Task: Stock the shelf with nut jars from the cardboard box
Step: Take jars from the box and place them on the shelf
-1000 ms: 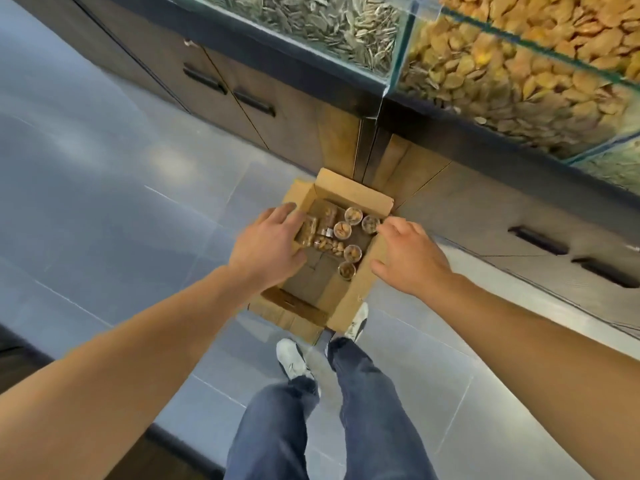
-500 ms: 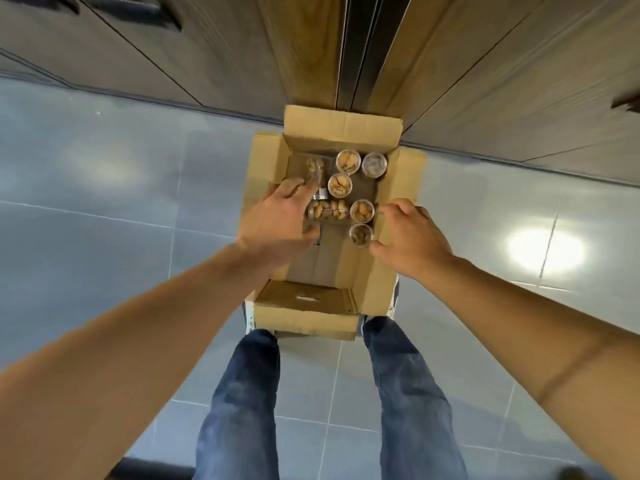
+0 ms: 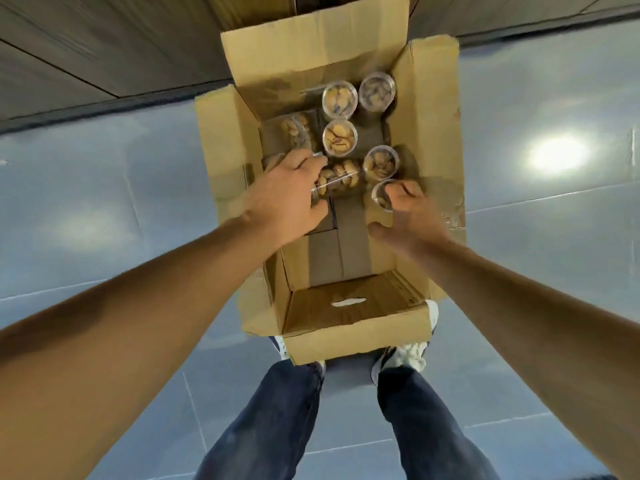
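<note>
Both hands reach into the open box (image 3: 429, 109) on the floor. The left hand (image 3: 287, 199) grasps a jar lying on its side (image 3: 341, 178); the right hand (image 3: 410, 216) curls round an upright jar (image 3: 381, 195) beside it

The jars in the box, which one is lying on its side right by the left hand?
The jar lying across the box's middle, at the left hand's fingertips. Its nut-filled side faces up; the upright jars show round lids.

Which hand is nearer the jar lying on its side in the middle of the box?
Left. The left hand has its fingers curled around the end of the jar lying on its side. The right hand is off to its right, at an upright jar.
</note>
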A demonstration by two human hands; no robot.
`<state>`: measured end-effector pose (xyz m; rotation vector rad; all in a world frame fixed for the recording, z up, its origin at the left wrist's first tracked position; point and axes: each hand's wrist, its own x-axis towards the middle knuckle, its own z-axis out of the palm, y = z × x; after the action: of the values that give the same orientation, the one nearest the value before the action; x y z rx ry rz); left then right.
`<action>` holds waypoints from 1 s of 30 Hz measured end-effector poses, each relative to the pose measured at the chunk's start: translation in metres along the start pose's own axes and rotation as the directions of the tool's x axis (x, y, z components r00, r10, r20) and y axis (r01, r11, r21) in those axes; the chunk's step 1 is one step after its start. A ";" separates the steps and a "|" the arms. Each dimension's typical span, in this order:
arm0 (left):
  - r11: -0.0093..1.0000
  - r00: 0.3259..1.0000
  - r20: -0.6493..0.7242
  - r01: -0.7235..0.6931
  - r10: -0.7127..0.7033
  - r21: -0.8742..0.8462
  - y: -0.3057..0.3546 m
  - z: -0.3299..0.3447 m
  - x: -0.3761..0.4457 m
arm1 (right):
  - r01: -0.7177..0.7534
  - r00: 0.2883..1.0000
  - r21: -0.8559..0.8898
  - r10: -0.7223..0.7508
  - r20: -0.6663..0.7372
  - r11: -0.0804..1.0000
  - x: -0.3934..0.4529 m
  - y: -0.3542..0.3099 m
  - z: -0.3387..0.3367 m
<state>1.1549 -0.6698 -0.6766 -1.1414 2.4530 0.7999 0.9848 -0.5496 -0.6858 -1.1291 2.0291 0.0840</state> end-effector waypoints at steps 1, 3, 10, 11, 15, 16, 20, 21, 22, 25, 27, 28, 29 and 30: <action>1.000 1.000 -0.014 -0.021 0.021 0.005 -0.003 0.007 0.009 | 0.002 1.000 -0.002 -0.002 -0.017 1.000 0.007 0.003 0.008; 0.999 0.998 -0.045 -0.048 0.048 0.012 -0.008 0.022 0.027 | -0.003 0.999 -0.024 0.002 -0.046 1.000 0.022 0.007 0.022; 0.997 0.990 -0.123 -0.072 0.075 0.022 -0.011 0.070 0.086 | 0.003 0.994 -0.076 -0.012 -0.111 0.997 0.066 0.030 0.060; 0.997 0.989 -0.134 -0.067 0.069 0.023 -0.010 0.075 0.094 | 0.007 0.993 -0.070 -0.015 -0.118 0.998 0.070 0.032 0.064; 0.996 0.986 -0.147 -0.067 0.075 0.059 -0.009 0.094 0.121 | 0.087 0.974 -0.036 -0.093 -0.207 0.996 0.076 0.042 0.083; 0.996 0.986 -0.148 -0.061 0.071 0.069 -0.009 0.097 0.125 | 0.110 0.969 -0.034 -0.115 -0.218 0.993 0.077 0.046 0.088; 0.990 0.973 -0.228 0.011 0.022 0.143 -0.002 0.105 0.133 | 0.245 0.944 -0.036 -0.247 -0.221 0.969 0.086 0.058 0.105; 0.988 0.969 -0.245 0.017 0.022 0.156 0.000 0.106 0.133 | 0.250 0.942 -0.058 -0.257 -0.216 0.966 0.088 0.059 0.107; 0.986 0.968 -0.251 0.014 0.029 0.166 0.002 0.107 0.133 | 0.246 0.941 -0.082 -0.259 -0.218 0.966 0.088 0.060 0.107; 0.988 0.972 -0.229 -0.006 0.042 0.154 0.003 0.107 0.127 | 0.263 0.935 -0.193 -0.299 -0.192 0.945 0.085 0.058 0.102; 0.995 0.978 -0.206 -0.006 0.027 0.101 0.001 0.104 0.119 | 0.235 0.954 -0.277 -0.276 -0.120 0.932 0.079 0.057 0.096; 0.997 0.979 -0.201 -0.003 0.018 0.075 0.000 0.100 0.114 | 0.221 0.958 -0.295 -0.263 -0.111 0.930 0.076 0.056 0.092; 0.998 0.980 -0.200 -0.001 0.013 0.057 -0.001 0.093 0.108 | 0.203 0.964 -0.312 -0.246 -0.103 0.928 0.072 0.054 0.087; 0.999 0.980 -0.198 -0.002 0.011 0.042 -0.001 0.085 0.100 | 0.185 0.968 -0.331 -0.229 -0.100 0.925 0.066 0.051 0.083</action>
<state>1.0969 -0.6786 -0.7939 -1.2528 2.6216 0.6623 0.9782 -0.5306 -0.8014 -1.5868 2.0494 0.2415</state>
